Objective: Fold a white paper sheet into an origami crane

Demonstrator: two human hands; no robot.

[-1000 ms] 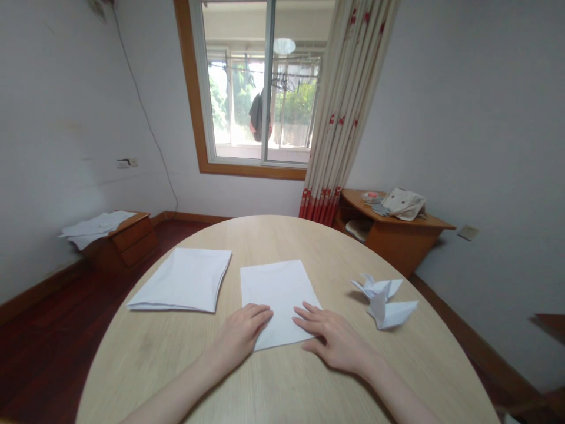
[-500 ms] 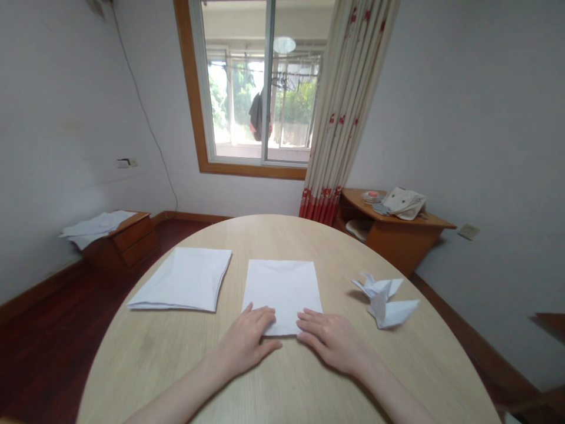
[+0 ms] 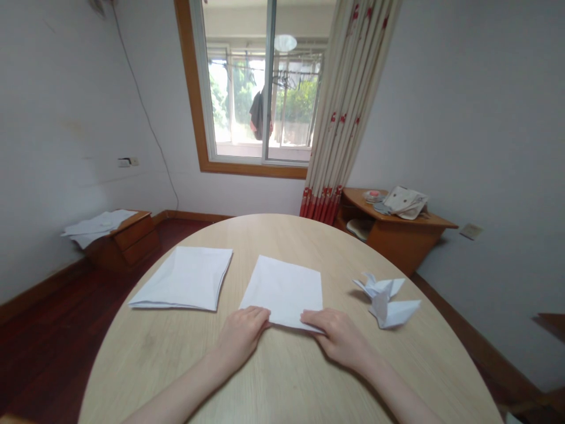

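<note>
A white sheet of paper [image 3: 286, 288] lies on the round wooden table [image 3: 282, 388], turned slightly askew. My left hand [image 3: 247, 330] pinches its near left corner, fingers on top and thumb hidden below. At the near right corner, my right hand [image 3: 333, 333] grips the same sheet, fingertips over the edge. To the left rests a stack of white paper [image 3: 185, 277]. Folded white paper figures [image 3: 386, 300], with pointed wing-like parts, stand to the right of my right hand.
Behind the table are a window [image 3: 260, 82] and a long curtain [image 3: 348, 106]. A corner cabinet [image 3: 397, 235] bearing a cloth bag or papers stands at the back right. A low drawer cabinet [image 3: 136, 238] topped with papers is at the back left.
The sheet has rotated clockwise, its near right corner coming closer to me. Both hands have gone from lying flat on it to gripping its near corners.
</note>
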